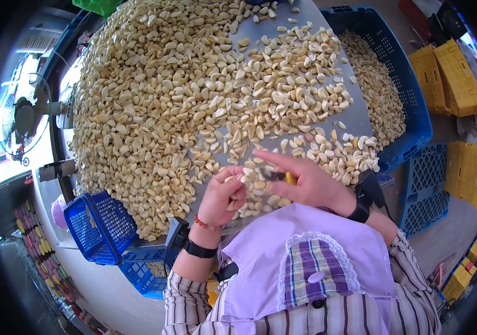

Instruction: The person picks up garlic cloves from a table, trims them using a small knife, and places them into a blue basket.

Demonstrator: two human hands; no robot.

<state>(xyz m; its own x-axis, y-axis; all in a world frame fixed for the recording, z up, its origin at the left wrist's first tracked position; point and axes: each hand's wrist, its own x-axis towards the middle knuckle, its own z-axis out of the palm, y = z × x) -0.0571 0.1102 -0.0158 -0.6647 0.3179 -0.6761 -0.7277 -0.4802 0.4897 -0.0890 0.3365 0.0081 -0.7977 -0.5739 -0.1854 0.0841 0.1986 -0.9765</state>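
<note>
Bent bare-handed over one smooth grey metal table (301,17), heaped with kernels (138,106) too many to count. Pinched a single pale kernel (244,178) in the fingers of the left hand (219,198), just above the heap's near side. Grasped one small yellow-and-dark tool (291,178) in the right hand (311,181), forefinger stretched out; could not tell the tool's kind through the blur. Wore two black wristbands (200,250), one red bracelet (203,224) at left, striped sleeves (185,301) and one lilac cloth apron (266,245) with a lace-edged plaid patch (313,273). Had curved, cream-to-tan kernels piled thick at left, thinner at right between patches of bare metal. Had at right one large slotted blue plastic bin (417,117), holding more kernels; at left one latticed blue basket (90,231), above one lighter blue crate (140,279). Counted at least two yellow crates (466,173) farther right, near one latticed blue panel (425,190), and one round-caged fan (24,118) at far left. Hid part of the heap behind both hands, part of the table's near edge behind the apron.
</note>
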